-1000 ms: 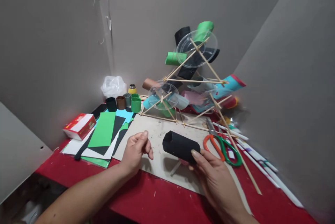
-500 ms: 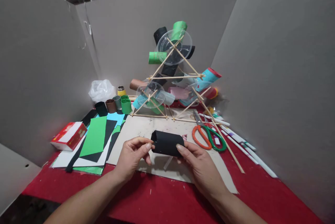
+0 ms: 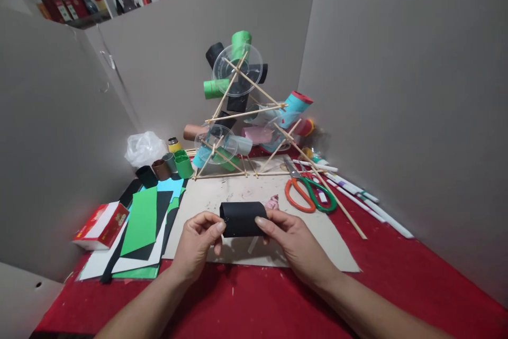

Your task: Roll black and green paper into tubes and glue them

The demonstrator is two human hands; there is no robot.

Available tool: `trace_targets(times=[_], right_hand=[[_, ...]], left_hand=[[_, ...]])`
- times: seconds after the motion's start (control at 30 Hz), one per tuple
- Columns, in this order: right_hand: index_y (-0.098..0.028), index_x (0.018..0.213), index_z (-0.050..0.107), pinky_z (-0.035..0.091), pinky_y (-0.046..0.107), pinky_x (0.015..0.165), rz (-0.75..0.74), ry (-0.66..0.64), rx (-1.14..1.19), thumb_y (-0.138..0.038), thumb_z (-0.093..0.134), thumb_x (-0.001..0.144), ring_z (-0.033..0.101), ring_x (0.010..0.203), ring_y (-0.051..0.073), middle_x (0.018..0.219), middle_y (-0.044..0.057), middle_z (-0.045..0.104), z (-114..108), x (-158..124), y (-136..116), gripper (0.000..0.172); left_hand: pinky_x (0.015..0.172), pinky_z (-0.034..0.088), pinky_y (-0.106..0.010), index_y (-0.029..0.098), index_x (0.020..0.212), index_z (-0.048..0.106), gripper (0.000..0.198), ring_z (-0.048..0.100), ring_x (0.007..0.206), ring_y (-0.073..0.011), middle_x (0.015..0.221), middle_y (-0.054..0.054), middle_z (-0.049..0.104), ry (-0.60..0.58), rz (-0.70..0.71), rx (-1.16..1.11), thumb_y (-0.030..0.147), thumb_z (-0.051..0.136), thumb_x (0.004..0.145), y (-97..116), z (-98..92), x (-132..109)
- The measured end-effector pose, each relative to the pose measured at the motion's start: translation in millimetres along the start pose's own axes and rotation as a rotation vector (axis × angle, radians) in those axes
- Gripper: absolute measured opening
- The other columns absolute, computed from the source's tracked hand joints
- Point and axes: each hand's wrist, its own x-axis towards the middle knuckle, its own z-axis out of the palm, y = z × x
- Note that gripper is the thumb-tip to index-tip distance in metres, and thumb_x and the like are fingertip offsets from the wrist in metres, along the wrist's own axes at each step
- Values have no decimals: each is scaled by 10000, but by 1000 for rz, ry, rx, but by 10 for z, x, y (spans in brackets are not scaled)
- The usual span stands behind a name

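A black paper tube (image 3: 242, 218) is held sideways between both hands, just above a beige cardboard sheet (image 3: 317, 238). My left hand (image 3: 196, 246) pinches the tube's left end with thumb and fingers. My right hand (image 3: 291, 244) grips the right end, fingers curled over its top. Behind them stands a stick frame (image 3: 242, 117) of wooden skewers carrying clear plastic discs and green, black, blue and pink paper tubes. A small pink object (image 3: 272, 203) lies on the cardboard just past the tube.
Scissors (image 3: 305, 191) with orange and green handles lie right of centre, beside long skewers and white pens (image 3: 357, 193). Coloured paper sheets (image 3: 143, 220) and a red-and-white box (image 3: 101, 221) lie at left. Small paper cups (image 3: 164, 167) and a plastic bag (image 3: 145, 147) stand behind. Grey partition walls enclose the red table.
My left hand came from open beside the tube to pinching its left end. Both hands drew the tube closer and turned it level. The view tilted upward.
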Motion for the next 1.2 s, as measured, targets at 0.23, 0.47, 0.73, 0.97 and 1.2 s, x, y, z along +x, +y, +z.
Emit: trace_targets(times=[0.23,0.47,0.73,0.97,1.2], right_hand=[[-170,710,669,363,243,569,2,4,1,-470,698,781,428,599,119,676,-7,595,-5,10,21,310],[-216,964,753,469,299,761,53,-52,152,-430,757,752,593,792,183,835,23,709,38,-6,4,301],[-194,923,769,492,296,735,177,-59,311,-404,819,686,634,745,185,789,45,739,95,-11,32,320],[-198,926,776,502,305,750,151,-43,284,-424,776,736,647,762,199,817,52,746,51,-8,25,295],[-225,990,772,540,381,815,268,-81,159,-472,766,718,688,843,286,931,77,762,3,-53,120,368]], left_hand=[[449,285,-179,137,833,670,343,369,368,-40,410,81,460,5,-78,-24,433,789,707,-43,-3,30],[429,274,-174,141,778,649,300,374,378,-47,409,70,469,18,-25,51,422,752,747,-146,13,13],[416,324,-166,142,729,617,311,426,377,-50,460,63,503,14,-48,19,413,770,719,-208,130,-8],[436,395,-191,125,840,658,386,473,384,-78,452,37,555,-48,-107,16,460,783,696,-165,148,-37],[413,337,-190,128,633,627,442,468,365,-80,415,17,546,-100,-167,-36,541,786,634,-229,145,-45]])
